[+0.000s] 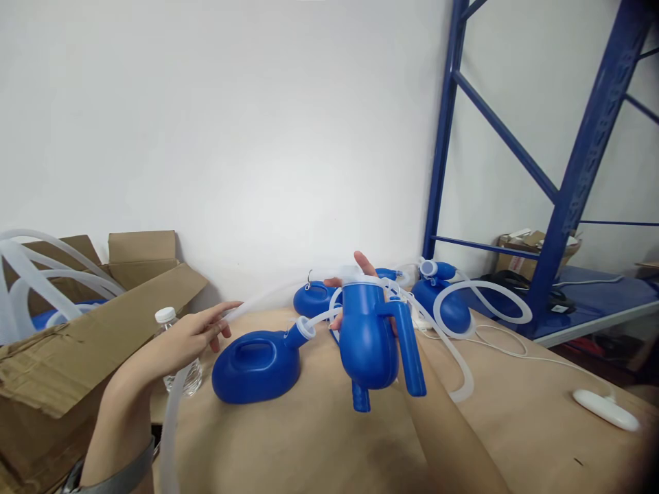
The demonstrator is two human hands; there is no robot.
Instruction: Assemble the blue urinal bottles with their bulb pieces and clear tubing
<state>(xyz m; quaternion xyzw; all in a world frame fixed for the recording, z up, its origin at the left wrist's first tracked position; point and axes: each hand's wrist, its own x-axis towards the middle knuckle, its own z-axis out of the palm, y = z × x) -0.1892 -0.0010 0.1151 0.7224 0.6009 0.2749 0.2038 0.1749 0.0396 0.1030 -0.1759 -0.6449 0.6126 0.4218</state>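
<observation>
My right hand (363,262) is closed around a blue plastic urinal (368,336) with a rounded body, a side handle and a ribbed nozzle underneath. The urinal hides most of that hand; one fingertip shows above its pale rim. A translucent hose (268,300) runs left from near the rim to my left hand (198,333). Between thumb and bent fingers my left hand pinches the hose, which hangs down toward the lower edge. Below and between my hands, a blue bottle (252,391) with a grip opening lies on the table, its white-collared neck pointing right.
An open cardboard box (108,322) with hoses stands at the left, a clear water bottle (188,377) beside it. More blue bottles (311,300) and a coiled hose (481,285) lie behind. A white device with a cord (605,409) is at right, near a blue metal rack (571,178).
</observation>
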